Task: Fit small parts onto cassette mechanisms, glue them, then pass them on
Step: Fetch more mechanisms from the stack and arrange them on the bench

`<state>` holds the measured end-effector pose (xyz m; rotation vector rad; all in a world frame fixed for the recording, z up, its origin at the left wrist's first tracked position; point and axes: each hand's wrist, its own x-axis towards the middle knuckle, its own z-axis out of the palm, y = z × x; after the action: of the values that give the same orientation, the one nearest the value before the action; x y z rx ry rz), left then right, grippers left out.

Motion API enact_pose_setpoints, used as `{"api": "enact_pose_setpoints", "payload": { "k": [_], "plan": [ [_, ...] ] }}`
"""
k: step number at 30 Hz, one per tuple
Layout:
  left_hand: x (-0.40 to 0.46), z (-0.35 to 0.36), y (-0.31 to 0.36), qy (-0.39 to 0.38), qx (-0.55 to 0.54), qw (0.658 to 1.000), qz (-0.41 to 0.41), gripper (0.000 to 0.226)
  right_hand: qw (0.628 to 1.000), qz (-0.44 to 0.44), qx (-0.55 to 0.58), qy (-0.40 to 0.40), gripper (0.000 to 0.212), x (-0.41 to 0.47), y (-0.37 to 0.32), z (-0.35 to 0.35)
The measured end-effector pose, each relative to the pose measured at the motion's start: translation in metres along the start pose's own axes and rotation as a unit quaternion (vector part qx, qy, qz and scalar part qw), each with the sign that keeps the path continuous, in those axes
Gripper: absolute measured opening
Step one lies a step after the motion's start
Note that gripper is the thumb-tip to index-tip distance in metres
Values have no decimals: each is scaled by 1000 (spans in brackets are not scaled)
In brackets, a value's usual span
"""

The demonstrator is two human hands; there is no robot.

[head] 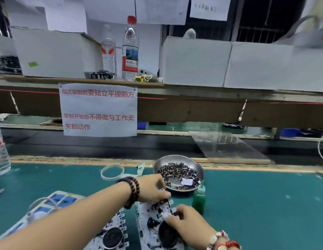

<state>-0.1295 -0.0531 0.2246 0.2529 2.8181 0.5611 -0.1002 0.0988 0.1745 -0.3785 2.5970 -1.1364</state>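
Two white cassette mechanisms lie on the green mat near the front edge, one [112, 235] on the left and one [153, 219] in the middle, each with a black round wheel. My left hand [153, 188] reaches across and pinches the top edge of the middle mechanism. My right hand [184, 219] pinches its right side, fingertips on a small white piece there. Just behind the hands stands a steel bowl [158, 164] holding several small dark parts. A green glue bottle [198, 199] stands upright right of the mechanism, beside my right hand.
A white tape ring [112, 171] lies behind my left wrist. A blue-and-white power strip [54, 201] sits under my left forearm. A water bottle [0, 152] stands at the far left. A dark conveyor belt [103, 147] runs behind the mat, with a clear plastic sheet [227, 147] over it.
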Motion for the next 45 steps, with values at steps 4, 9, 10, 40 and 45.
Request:
{"api": "enact_pose_setpoints", "payload": {
  "k": [4,9,10,40,45],
  "plan": [
    [0,9,-10,51,82,995,25,44,998,66,1,-22,36,6,3,3],
    [-32,-20,-60,110,101,989,-10,42,996,81,-36,-33,48,15,0,13],
    [-41,-30,-73,132,108,985,-28,42,996,73,-40,-42,48,17,-3,18],
    [-152,-21,-358,342,-113,742,-565,123,925,-309,-221,-21,36,45,-136,125],
    [-155,-29,-359,361,-141,742,-547,113,909,-370,-191,-23,33,36,-156,130]
  ]
}}
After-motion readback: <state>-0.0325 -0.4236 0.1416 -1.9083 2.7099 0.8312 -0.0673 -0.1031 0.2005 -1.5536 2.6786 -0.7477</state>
